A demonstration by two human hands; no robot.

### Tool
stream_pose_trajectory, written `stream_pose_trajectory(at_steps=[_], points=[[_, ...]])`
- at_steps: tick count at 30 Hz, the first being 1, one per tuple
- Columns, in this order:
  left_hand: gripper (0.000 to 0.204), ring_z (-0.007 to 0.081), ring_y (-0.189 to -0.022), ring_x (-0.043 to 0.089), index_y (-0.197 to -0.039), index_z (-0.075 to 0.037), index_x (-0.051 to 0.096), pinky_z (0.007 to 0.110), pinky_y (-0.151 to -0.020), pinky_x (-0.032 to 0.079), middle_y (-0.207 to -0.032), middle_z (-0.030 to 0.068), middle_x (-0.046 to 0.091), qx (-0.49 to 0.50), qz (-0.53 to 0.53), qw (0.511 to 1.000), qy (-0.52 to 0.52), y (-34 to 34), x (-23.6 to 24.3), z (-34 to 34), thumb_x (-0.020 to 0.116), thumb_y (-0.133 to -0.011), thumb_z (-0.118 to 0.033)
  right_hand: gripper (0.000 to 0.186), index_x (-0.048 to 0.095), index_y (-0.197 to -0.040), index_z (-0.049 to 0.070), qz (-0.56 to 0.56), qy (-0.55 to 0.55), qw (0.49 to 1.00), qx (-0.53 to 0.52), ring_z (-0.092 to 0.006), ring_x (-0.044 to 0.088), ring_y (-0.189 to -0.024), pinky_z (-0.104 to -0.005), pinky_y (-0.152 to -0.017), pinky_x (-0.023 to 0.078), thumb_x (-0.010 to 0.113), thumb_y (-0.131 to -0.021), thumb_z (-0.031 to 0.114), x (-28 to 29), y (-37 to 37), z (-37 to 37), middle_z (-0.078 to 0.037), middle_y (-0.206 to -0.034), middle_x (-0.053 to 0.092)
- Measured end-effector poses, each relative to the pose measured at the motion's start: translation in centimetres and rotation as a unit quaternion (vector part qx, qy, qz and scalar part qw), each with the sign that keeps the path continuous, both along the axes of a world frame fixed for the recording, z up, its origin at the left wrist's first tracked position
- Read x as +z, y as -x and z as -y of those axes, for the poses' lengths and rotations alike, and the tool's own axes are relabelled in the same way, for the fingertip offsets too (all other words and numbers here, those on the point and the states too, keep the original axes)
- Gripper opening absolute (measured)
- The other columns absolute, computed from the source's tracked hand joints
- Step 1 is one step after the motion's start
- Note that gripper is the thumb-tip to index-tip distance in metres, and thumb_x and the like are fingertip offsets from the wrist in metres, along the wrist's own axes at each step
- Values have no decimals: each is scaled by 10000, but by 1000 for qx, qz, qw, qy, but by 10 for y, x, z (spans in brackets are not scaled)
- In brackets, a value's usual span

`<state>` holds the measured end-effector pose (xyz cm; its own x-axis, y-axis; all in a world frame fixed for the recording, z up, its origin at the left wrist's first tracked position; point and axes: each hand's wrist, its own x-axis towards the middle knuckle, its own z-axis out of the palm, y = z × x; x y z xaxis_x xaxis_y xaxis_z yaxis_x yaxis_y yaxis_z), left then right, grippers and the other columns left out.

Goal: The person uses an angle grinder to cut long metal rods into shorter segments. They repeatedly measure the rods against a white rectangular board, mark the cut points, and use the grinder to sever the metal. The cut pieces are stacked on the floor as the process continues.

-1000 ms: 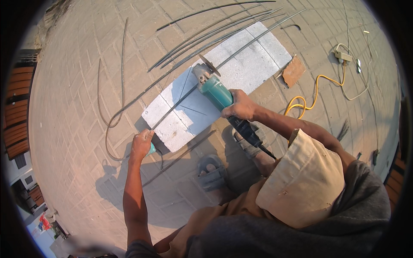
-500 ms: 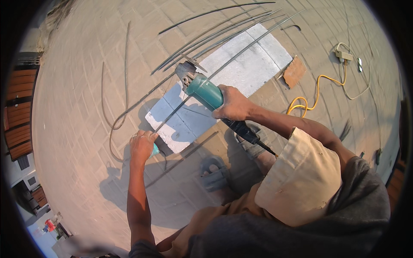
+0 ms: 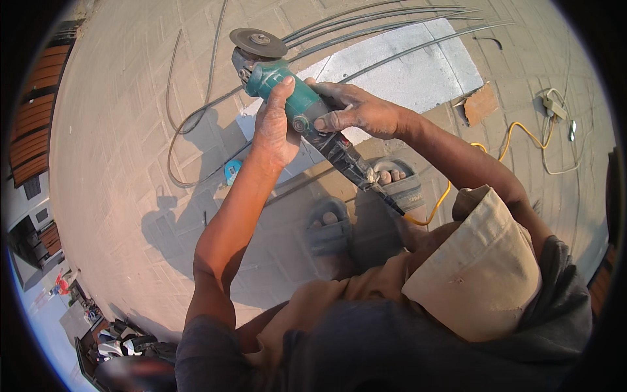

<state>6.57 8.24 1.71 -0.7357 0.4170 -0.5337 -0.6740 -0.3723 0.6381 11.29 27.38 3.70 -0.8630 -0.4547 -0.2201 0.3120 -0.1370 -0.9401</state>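
Both my hands are on a teal angle grinder (image 3: 287, 88), lifted above the paving and tilted with its head up and to the left. Its bare cutting disc (image 3: 259, 42) faces upward. My left hand (image 3: 277, 130) grips the front of the body from below, the thumb lying along the casing. Around the rear of the body, my right hand (image 3: 359, 111) is closed with its fingers bent. Below lies a white foam board (image 3: 418, 62) with a thin metal rod (image 3: 418, 51) across it. A turquoise tape measure (image 3: 232, 171) rests on the ground near the rod's near end.
Several metal rods (image 3: 385, 16) lie beyond the board, and a bent rod (image 3: 171, 153) curves at the left. A brown cardboard piece (image 3: 480, 106) touches the board's right side. The yellow power cord (image 3: 522, 127) runs to a socket block (image 3: 554, 108). My sandalled feet (image 3: 395, 183) stand close below.
My left hand has left the ground beside the tape measure and taken hold of the grinder. The grinder has risen and turned, bringing its disc face into view.
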Motion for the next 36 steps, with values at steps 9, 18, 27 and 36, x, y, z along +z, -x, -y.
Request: stream_pose_trajectory(at_steps=[9, 18, 27, 36], points=[[568, 275, -1125, 634, -1230, -75, 506, 452, -923, 563, -1160, 126, 623, 22, -15, 1000, -16, 0, 11, 5, 777, -839, -386, 500, 531, -1384, -50, 232, 219, 947, 28, -235, 639, -1157, -417, -1009, 508, 688, -922, 61, -27, -30, -16, -168, -1246, 676], [589, 264, -1068, 652, -1217, -31, 541, 434, -885, 582, -1115, 128, 638, 6, -6, 1000, -19, 0, 0, 10, 785, -820, -391, 621, 450, -1443, -55, 204, 211, 956, 17, -242, 636, -1157, -404, -987, 545, 729, -899, 56, -28, -35, -3, -173, -1261, 659], [532, 237, -972, 680, -1139, -17, 605, 386, -831, 593, -1033, 142, 674, -19, -42, 999, -5, 11, 8, 2, 764, -821, -413, 720, 324, -1506, -74, 116, 160, 980, -3, -223, 593, -1218, -349, -1028, 512, 713, -915, 57, -29, -38, 1, -193, -1339, 606], [743, 276, -1352, 483, -1410, -25, 456, 446, -1114, 450, -1315, 140, 578, -10, -97, 995, 16, 11, 2, -26, 755, -835, -391, 816, 553, -1210, -111, 81, 15, 991, -108, -235, 662, -921, -333, -821, 545, 942, -669, 361, -27, -15, 3, -161, -1018, 668]])
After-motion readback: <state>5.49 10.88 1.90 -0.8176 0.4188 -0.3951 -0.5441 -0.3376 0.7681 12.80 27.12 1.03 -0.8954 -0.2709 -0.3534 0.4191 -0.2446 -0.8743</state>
